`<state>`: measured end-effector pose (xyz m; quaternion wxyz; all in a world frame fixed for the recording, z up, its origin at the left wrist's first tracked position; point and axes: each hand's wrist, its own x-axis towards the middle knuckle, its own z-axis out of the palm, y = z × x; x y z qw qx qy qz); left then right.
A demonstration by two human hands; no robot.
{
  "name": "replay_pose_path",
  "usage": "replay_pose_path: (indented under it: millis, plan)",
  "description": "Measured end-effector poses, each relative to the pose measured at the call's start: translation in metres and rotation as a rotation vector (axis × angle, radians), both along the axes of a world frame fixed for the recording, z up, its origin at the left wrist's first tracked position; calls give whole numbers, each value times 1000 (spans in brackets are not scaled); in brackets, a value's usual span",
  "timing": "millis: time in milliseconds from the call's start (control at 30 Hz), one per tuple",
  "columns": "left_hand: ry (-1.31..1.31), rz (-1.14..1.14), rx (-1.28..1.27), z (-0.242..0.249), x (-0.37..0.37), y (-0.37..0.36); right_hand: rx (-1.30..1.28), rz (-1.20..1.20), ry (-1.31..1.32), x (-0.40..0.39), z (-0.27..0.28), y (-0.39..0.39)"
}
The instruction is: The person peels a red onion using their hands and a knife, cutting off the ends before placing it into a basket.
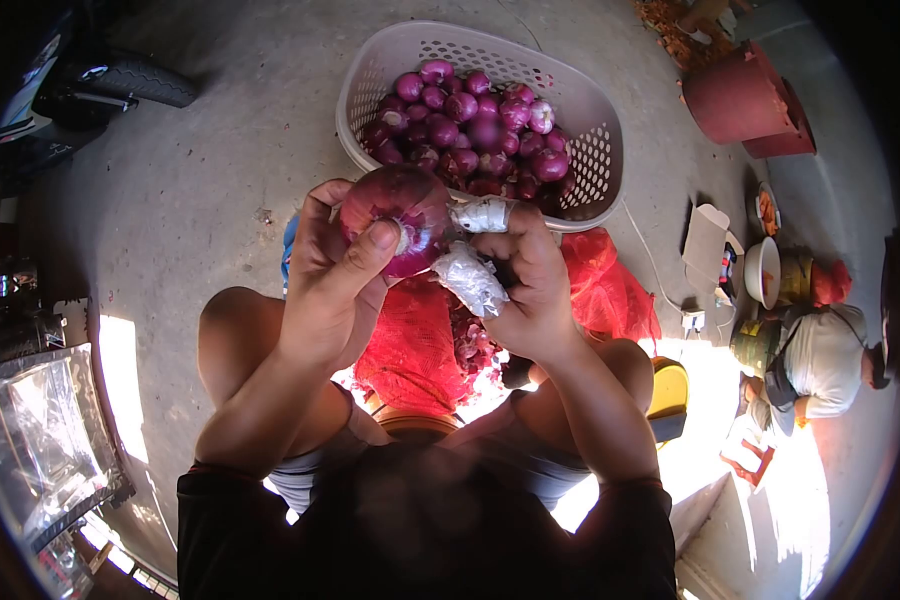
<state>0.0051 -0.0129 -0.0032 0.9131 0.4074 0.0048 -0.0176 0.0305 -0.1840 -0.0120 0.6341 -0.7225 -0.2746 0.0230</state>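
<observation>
My left hand (330, 260) grips a large red onion (400, 205), its thumb pressed beside the pale end. Silver foil-like wrapping (470, 278) covers the thumb and forefinger of my right hand (530, 280). Both wrapped tips come up against the onion's right side, while the other fingers are curled in. Whether something small is pinched there is hidden. Just beyond my hands stands a perforated light basket (360, 75) with many shiny purple onions (470, 125) in it. Below the held onion, a red mesh sack (410, 350) lies between my knees, with loose onion skins (473, 345) beside it.
More red mesh (610, 290) lies by my right knee, near a yellow object (668, 388). A person (825, 360) sits at the right near a white bowl (763, 272). A reddish tub (740, 100) is at upper right; a wheel (145, 82) is at upper left.
</observation>
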Motion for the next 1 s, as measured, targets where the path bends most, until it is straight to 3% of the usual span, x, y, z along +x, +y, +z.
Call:
replay_pose_path:
  millis: [133,233,600,1000]
  plan:
    - [53,-15,-211,0,0,-1,63,-36,-91,0,-4,4]
    - [72,-35,-232,4,-1,-3,104,-54,-67,-4,-4,7]
    - [117,-38,-240,8,-1,-4,422,6,128,-9,-7,15]
    - [78,-76,-204,1,-2,0,539,82,335,-8,-5,11]
